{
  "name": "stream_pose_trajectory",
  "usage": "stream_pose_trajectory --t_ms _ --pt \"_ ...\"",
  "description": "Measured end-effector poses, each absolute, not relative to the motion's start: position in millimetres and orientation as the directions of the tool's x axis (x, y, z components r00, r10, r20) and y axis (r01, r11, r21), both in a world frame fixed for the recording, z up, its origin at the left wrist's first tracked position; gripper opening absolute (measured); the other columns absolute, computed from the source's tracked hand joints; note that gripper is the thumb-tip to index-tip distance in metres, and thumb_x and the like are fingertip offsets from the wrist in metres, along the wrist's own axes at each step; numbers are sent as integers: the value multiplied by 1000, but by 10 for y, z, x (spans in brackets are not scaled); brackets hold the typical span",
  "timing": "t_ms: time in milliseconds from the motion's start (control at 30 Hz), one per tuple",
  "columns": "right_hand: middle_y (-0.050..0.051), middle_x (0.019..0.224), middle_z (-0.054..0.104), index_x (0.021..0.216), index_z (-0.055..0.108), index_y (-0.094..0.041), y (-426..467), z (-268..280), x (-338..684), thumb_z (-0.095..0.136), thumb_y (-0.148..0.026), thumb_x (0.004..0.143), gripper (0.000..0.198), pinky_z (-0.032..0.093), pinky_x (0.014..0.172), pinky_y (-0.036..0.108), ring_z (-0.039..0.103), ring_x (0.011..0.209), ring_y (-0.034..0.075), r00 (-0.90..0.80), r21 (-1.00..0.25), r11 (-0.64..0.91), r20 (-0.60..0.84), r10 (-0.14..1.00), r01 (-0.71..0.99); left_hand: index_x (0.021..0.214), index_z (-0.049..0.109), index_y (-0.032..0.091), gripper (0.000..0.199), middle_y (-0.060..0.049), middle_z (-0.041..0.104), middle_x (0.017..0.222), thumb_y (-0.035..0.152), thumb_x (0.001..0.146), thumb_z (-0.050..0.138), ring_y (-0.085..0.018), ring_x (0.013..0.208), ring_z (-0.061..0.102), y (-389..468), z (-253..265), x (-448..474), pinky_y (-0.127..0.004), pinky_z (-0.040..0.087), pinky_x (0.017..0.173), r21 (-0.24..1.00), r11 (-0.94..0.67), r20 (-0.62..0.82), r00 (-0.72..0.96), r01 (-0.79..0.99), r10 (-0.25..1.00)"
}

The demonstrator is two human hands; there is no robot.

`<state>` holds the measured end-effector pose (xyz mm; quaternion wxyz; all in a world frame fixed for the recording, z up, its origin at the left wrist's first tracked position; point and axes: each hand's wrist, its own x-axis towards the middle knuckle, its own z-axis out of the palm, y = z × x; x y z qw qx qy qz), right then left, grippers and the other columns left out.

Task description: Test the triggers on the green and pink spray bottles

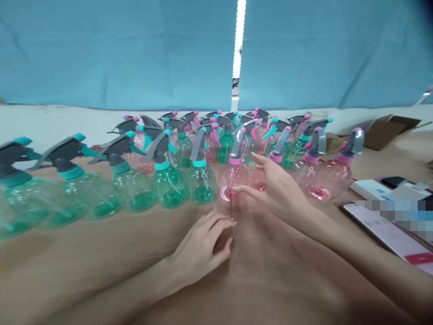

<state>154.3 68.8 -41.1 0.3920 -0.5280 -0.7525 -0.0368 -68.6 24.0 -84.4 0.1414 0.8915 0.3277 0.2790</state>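
My right hand (279, 187) reaches into the front row of spray bottles. Its thumb and fingers are spread, with the thumb tip over the edge of a pink spray bottle (233, 178). Another pink spray bottle (259, 178) is partly hidden behind this hand; whether the fingers touch either one I cannot tell. Lower down, my left hand (209, 241) hovers over or rests on the brown table surface, fingers loosely curved, thumb apart, holding nothing. Left of the pink bottles stands a green spray bottle (203, 183) with a turquoise collar and grey trigger head.
Several more green spray bottles (169, 187) extend leftward in the front row, with mixed pink and green ones behind. At right lie a phone-like device (382, 225) and a white box (368, 189). An open cardboard box (382, 133) stands behind them. A blue sheet (118, 54) hangs at the back.
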Motion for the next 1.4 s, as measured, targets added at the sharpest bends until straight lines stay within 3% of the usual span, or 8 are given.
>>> stream_pose_trajectory --t_ms 133,300,433,600,767,1033,1267,1400 --pt "14 116 71 124 58 -17 467 -259 1807 61 -58 86 56 56 75 46 70 94 31 -84 -366 394 635 768 843 113 57 18 26 -7 66 111 10 88 51 -22 105 63 248 -839 -694 -41 54 91 449 -739 406 621 503 670" --pt "5 95 76 99 66 -22 386 -146 2179 62 -56 86 37 52 62 38 71 70 24 79 -456 255 595 800 853 111 56 20 24 -5 66 101 10 90 50 -20 94 65 288 -837 -685 -38 56 82 438 -744 441 600 505 667" --pt "9 105 75 109 65 -20 519 -203 2315 63 -62 82 49 52 64 41 70 69 26 155 -500 163 535 831 850 110 57 21 23 -4 67 97 11 91 49 -19 90 66 360 -837 -606 -36 56 80 406 -772 478 606 489 635" --pt "16 108 73 126 58 -15 713 -275 2225 60 -64 82 67 52 76 48 71 85 35 137 -499 142 481 866 855 108 58 20 21 -5 69 98 11 90 49 -19 91 67 485 -844 -438 -36 57 81 371 -800 506 620 471 600" --pt "18 104 72 133 51 -12 862 -282 2123 59 -73 77 83 52 68 47 69 93 41 123 -487 109 420 899 867 110 56 21 25 -6 70 103 11 88 53 -20 96 68 547 -854 -356 -37 58 84 351 -815 518 629 461 580" --pt "14 89 71 99 59 -18 1037 -345 2053 58 -70 79 55 47 59 42 68 82 38 110 -428 61 365 925 902 110 57 21 27 -4 70 98 10 86 54 -19 90 69 566 -862 -350 -34 58 80 351 -818 532 622 455 574" --pt "13 92 72 97 58 -21 878 -296 2066 57 -73 78 55 45 56 41 68 81 38 73 -404 75 338 938 912 102 60 21 20 -2 69 93 10 86 56 -14 72 67 528 -805 -241 -29 58 69 469 -776 540 558 422 630" --pt "9 92 73 102 58 -24 673 -281 2071 59 -74 76 56 44 56 37 69 80 33 -10 -405 151 330 944 902 116 49 23 29 -5 62 107 16 89 56 -17 92 68 486 -727 -67 -30 61 75 613 -707 570 423 353 705"
